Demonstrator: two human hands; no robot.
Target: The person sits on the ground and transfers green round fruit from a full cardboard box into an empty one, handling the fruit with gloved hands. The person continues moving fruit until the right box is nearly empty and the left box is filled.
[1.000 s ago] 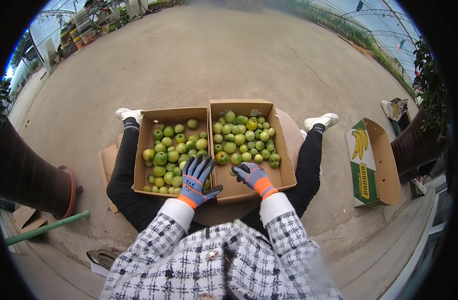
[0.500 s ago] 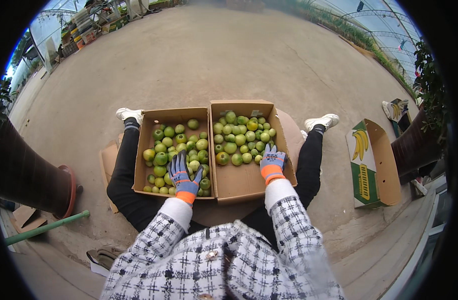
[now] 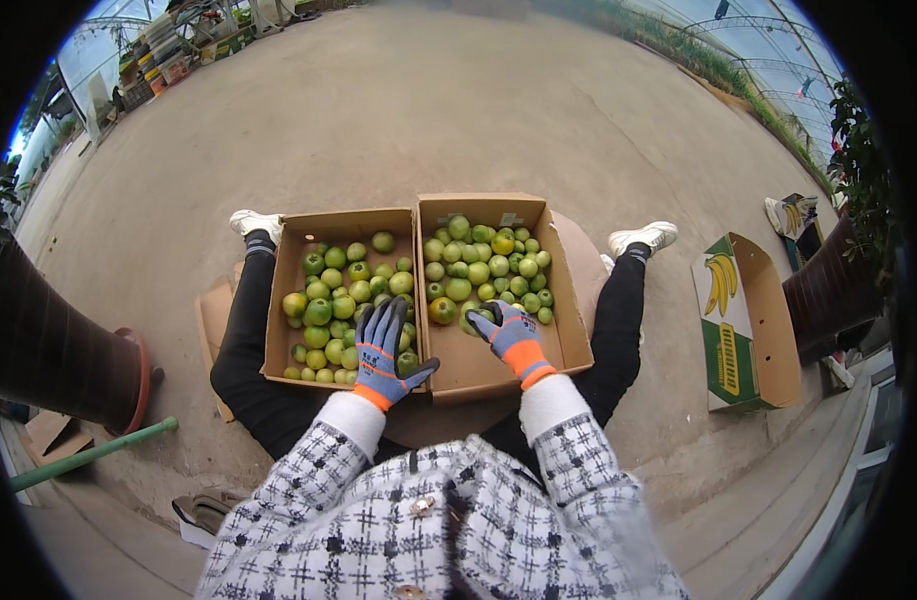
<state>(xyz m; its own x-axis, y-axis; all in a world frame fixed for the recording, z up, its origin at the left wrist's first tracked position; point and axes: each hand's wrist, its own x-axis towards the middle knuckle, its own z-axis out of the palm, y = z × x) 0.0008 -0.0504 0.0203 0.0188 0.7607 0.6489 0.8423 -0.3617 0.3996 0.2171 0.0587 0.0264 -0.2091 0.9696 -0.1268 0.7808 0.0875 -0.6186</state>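
Note:
Two cardboard boxes stand side by side between my legs. Green tomatoes [image 3: 319, 311], a few turning orange, are scattered through the left box [image 3: 291, 240]. The right box [image 3: 469, 372] has its green tomatoes [image 3: 481, 270] gathered toward the far end, with bare cardboard nearer me. My left hand [image 3: 382, 352], in a grey and orange glove, lies open over the left box's tomatoes, thumb spread toward the shared wall. Gloved alike, my right hand [image 3: 511, 333] pinches a green tomato [image 3: 473, 322] at the near edge of the right box's pile; the fingers partly cover it.
At the right stands a green and white banana carton [image 3: 731, 330]. Large dark plant pots [image 3: 74, 335] flank me on both sides. A green pole [image 3: 99, 455] lies at the lower left. My legs stretch along the outer sides of the boxes, and concrete floor [image 3: 459, 110] extends ahead.
My right hand has moved left and closed on a green tomato. The left hand has shifted slightly right, its thumb now spread out to the box wall.

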